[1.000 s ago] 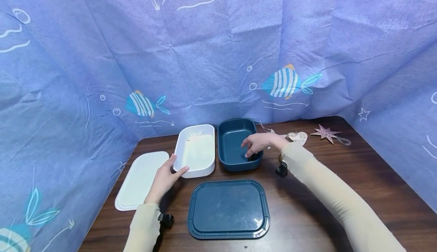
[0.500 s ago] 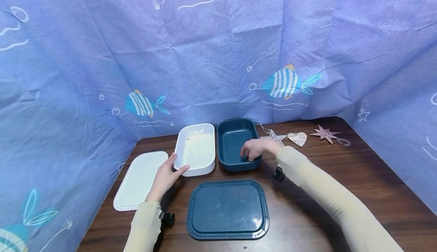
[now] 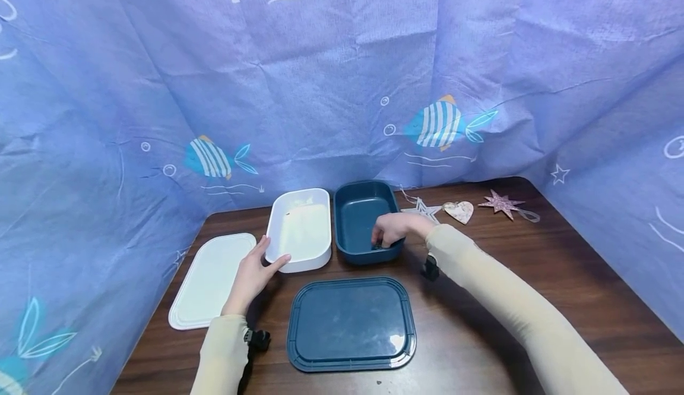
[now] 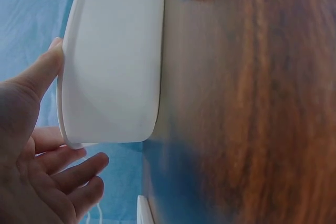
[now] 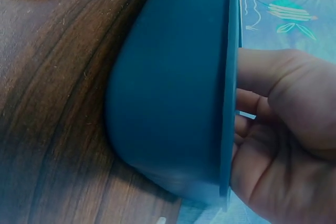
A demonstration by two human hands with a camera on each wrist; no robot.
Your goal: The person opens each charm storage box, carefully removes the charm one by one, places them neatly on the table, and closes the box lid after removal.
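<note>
In the head view my left hand (image 3: 253, 273) rests at the near left corner of a white rectangular container (image 3: 299, 259). Its thumb and index finger are spread along the rim, and the other fingers lie loosely beside it in the left wrist view. My right hand (image 3: 392, 228) reaches into a navy blue container (image 3: 363, 257) just to the right. Its fingers curl down over a small dark ornament (image 3: 378, 245), mostly covered by them. From the right wrist, the navy wall (image 5: 173, 87) hides the fingertips.
A white lid (image 3: 211, 282) lies at the left and a navy lid (image 3: 351, 324) in front. Behind the right forearm are a white star ornament (image 3: 424, 209), a heart ornament (image 3: 459, 211) and a pink glittery star (image 3: 501, 204). A blue fish-print cloth (image 3: 320, 116) hangs behind the table (image 3: 459, 329).
My right hand has lowered into the navy container, its fingers closing over the dark ornament. The left hand stays at the white container. The head view has shifted slightly.
</note>
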